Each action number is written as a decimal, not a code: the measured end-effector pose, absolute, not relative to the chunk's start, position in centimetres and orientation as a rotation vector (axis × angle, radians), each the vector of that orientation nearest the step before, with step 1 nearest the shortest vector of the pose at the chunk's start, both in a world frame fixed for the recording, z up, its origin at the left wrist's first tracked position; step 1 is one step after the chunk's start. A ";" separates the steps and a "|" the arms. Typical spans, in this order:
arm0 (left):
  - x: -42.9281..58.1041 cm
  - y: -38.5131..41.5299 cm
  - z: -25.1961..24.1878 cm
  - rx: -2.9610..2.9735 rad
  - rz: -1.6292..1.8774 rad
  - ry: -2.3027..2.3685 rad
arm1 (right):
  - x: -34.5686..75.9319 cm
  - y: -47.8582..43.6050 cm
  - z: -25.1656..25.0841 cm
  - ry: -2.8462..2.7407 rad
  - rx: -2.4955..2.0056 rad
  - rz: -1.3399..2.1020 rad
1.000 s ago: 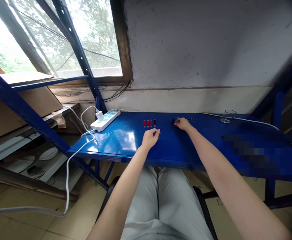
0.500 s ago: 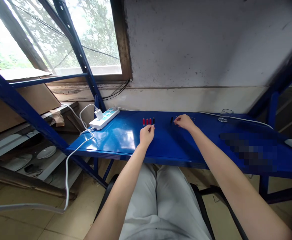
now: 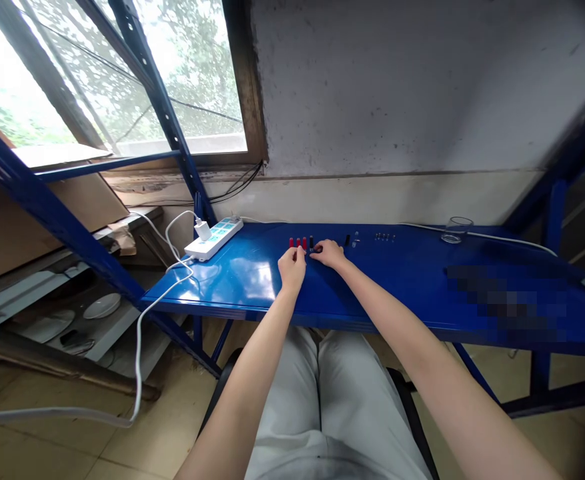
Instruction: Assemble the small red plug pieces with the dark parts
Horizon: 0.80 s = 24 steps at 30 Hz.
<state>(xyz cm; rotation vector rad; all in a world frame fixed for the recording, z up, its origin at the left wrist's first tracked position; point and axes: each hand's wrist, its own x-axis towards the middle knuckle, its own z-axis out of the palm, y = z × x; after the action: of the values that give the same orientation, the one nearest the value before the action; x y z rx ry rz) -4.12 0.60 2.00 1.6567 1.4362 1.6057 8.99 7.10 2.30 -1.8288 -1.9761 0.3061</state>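
My left hand (image 3: 292, 267) is closed in a pinch right in front of a short row of small upright cylinders. Three are red (image 3: 298, 241) and the one at the row's right end is black (image 3: 311, 241). Whatever its fingertips hold is too small to make out. My right hand (image 3: 328, 253) is at the black cylinder, fingertips bent together with a dark spot at them; I cannot tell what they grip. A separate black piece (image 3: 347, 240) stands to the right, with small clear pieces (image 3: 356, 236) beside it and several tiny shiny bits (image 3: 385, 237) farther right.
The blue table (image 3: 242, 287) carries a white power strip (image 3: 215, 240) with a plugged-in charger at its left. A clear glass (image 3: 456, 230) stands at the back right near a white cable. A blurred dark patch (image 3: 502, 300) covers the right side. Blue shelf posts flank the table.
My right hand has moved left from the separate black piece and small clear pieces to the row, close to my left hand. My left hand remains by the row.
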 end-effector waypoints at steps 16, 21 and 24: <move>-4.2 0.4 2.0 1.618 1.587 1.401 | 7.9 8.4 1.6 -1.786 -1.866 0.374; -4.0 0.5 1.9 1.641 1.571 1.367 | 8.9 7.4 2.2 -1.692 -1.763 0.322; -3.7 0.5 2.0 1.677 1.614 1.293 | 9.9 5.8 3.2 -1.703 -1.662 0.227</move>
<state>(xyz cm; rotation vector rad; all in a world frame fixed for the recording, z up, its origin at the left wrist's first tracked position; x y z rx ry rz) -3.71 0.49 1.98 1.6765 1.2928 1.6140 9.92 5.77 3.16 -1.6617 -1.7028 0.2271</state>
